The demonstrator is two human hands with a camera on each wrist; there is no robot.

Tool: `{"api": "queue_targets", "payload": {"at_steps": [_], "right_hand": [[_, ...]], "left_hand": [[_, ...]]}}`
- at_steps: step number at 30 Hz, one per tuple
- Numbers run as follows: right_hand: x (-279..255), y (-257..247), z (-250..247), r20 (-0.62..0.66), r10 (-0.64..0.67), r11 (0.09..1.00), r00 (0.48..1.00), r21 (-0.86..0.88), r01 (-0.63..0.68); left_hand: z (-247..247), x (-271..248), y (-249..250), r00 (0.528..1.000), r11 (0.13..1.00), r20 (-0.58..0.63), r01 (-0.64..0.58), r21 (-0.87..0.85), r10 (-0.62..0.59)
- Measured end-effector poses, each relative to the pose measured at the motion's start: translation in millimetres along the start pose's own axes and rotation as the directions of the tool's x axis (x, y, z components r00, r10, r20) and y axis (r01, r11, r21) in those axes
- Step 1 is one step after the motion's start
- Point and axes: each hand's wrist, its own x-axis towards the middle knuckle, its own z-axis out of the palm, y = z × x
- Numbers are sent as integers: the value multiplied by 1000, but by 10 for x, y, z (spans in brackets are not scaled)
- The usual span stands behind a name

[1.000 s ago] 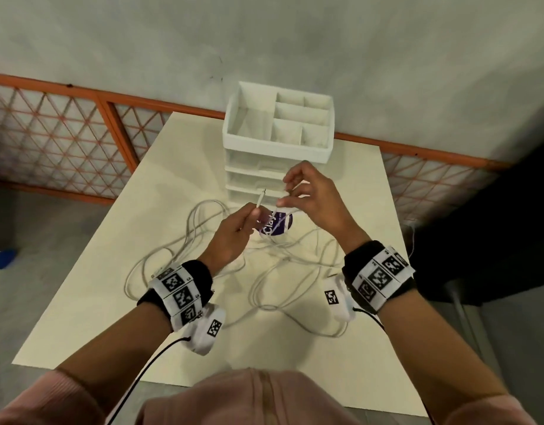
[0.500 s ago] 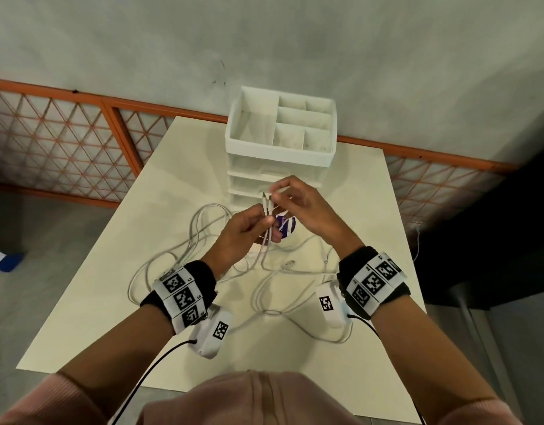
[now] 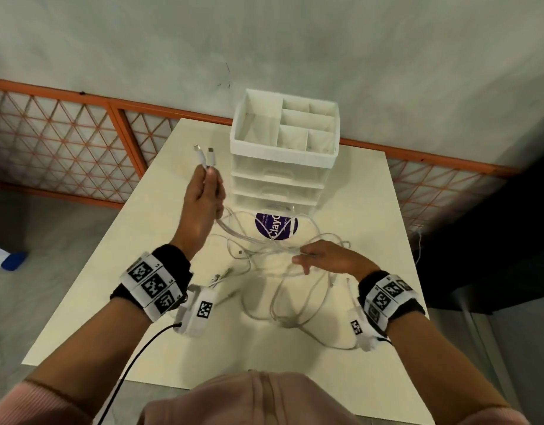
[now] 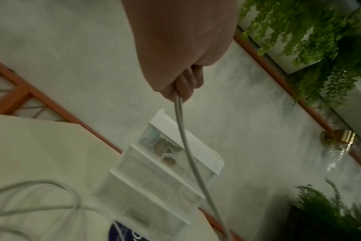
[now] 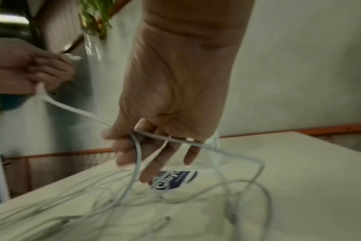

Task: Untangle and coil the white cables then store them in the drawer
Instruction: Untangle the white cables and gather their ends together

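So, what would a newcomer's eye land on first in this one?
The left hand, raised beside the white drawer unit, grips two cable plugs side by side, pointing up. Below, a loose tangle of white cables sprawls across the table, where the right hand pinches some strands.

My raised left hand (image 3: 203,199) fists the white cables (image 3: 211,157); my lower right hand (image 3: 327,259) pinches them, fingers splayed.

Cable tangle (image 3: 273,247) sprawls before drawer unit (image 3: 276,185), crossing its lowest drawer front; surface (image 3: 135,256) left of unit passable.
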Motion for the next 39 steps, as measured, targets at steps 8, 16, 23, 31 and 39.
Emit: {"api": "queue_targets", "payload": {"at_steps": [8,16,23,31,39], "right_hand": [[-204,-647,-328,-181,-205,972,962,75,222],[-313,-478,-327,-231,-106,972,967,181,149],[-580,115,-370,-369,75,956,926,291,39],[-623,-540,-529,-349,-68,998,934,-12,68],[-687,-952,-575,-270,-157,979,950,86,187]], "left_hand": [[264,-314,-183,909,893,402,-86,442,-112],[115,-137,-63,984,868,98,-175,465,146],[-400,-12,-264,984,747,-174,94,658,30],[21,-244,-186,995,851,90,-85,519,45],[458,-264,-92,891,857,452,-263,443,40]]}}
